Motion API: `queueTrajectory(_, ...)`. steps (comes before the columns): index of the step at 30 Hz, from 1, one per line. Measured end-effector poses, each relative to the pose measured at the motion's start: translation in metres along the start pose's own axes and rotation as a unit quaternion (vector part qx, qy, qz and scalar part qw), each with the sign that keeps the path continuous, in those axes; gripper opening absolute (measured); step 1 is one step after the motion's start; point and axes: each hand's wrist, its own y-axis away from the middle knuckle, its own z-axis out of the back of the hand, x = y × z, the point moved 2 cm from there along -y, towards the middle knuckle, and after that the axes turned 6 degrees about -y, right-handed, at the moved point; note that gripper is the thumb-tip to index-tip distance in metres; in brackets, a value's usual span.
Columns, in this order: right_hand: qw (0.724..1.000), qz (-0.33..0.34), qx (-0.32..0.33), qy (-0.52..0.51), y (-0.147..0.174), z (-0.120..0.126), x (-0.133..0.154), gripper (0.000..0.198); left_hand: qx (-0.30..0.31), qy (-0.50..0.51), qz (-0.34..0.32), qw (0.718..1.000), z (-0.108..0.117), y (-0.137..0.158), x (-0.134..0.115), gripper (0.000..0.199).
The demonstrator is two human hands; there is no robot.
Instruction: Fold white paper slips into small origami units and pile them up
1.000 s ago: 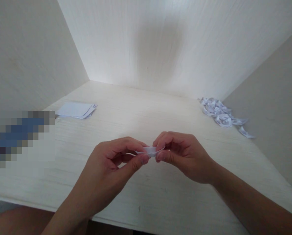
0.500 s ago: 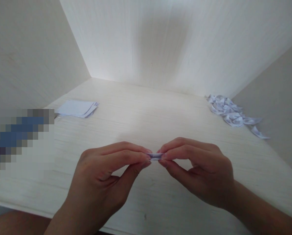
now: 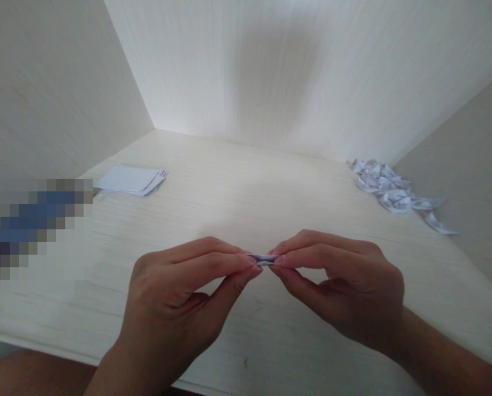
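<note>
Between my two hands a small folded piece of white paper [image 3: 266, 258] is held above the table, with only a narrow strip of it showing. My left hand [image 3: 183, 297] pinches its left end between thumb and fingers. At the other end, the thumb and fingers of my right hand [image 3: 344, 286] are closed on it in the same way. Most of the paper is hidden behind my fingertips, so its full shape cannot be made out.
A stack of white paper sheets [image 3: 128, 180] lies at the back left of the pale table [image 3: 229, 192]. Folded white papers [image 3: 388, 187] are heaped at the back right, against the side panel. Pale panels enclose the table. A pixelated patch [image 3: 35, 225] covers the left edge.
Both hands have shifted slightly to the right in view, still pinching the paper. Its visible strip has tilted and now shows a parted fold. The stack and the heap lie as before.
</note>
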Motion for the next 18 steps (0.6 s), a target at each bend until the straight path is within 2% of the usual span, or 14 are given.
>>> queueTrajectory(8, 0.998, -0.051, 0.006, -0.021, -0.003, 0.0, -0.006, 0.01, 0.016, 0.005, 0.031, 0.999, -0.002, -0.001, 0.007, 0.011)
queueTrajectory(18, 0.968, -0.22, 0.025, -0.122, 0.0, -0.002, -0.012, 0.007, 0.053, 0.036, 0.101, 0.993, -0.001, 0.0, 0.008, 0.011)
